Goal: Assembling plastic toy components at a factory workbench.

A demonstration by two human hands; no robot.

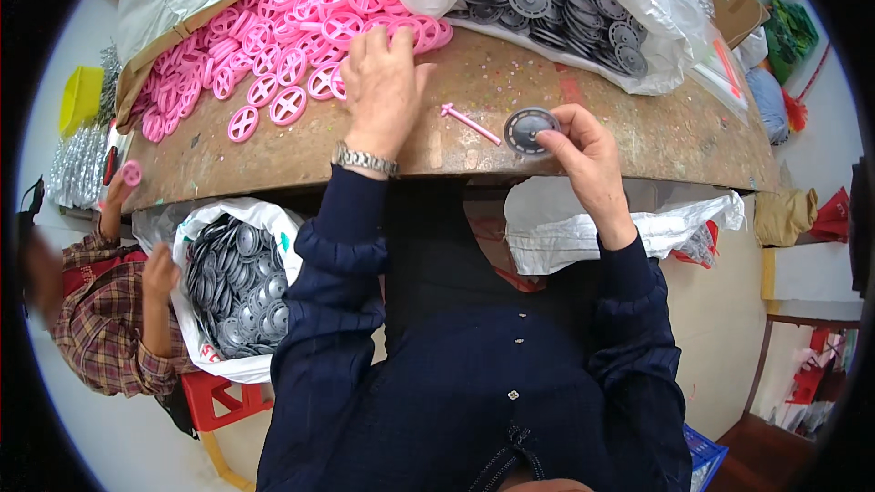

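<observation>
1. Pink rod (472, 125) lies on the worktop (674, 137).
2. Right of the rod, the right hand (591, 155) pinches a grey disc (523, 133).
3. Left of it, the left hand (383, 91) is over pink wheels (288, 105); I can't tell its grip.

Premises appear to be a small assembly workshop. Indications: loose pink spoked wheels (287, 105) and grey discs (530, 2) heaped in bulk on a worn, speckled brown surface (638, 141); a white sack (291, 260) of further discs beneath; a second person (114, 319) handling a pink part (132, 173); silver tinsel (77, 173) stacked alongside.
</observation>
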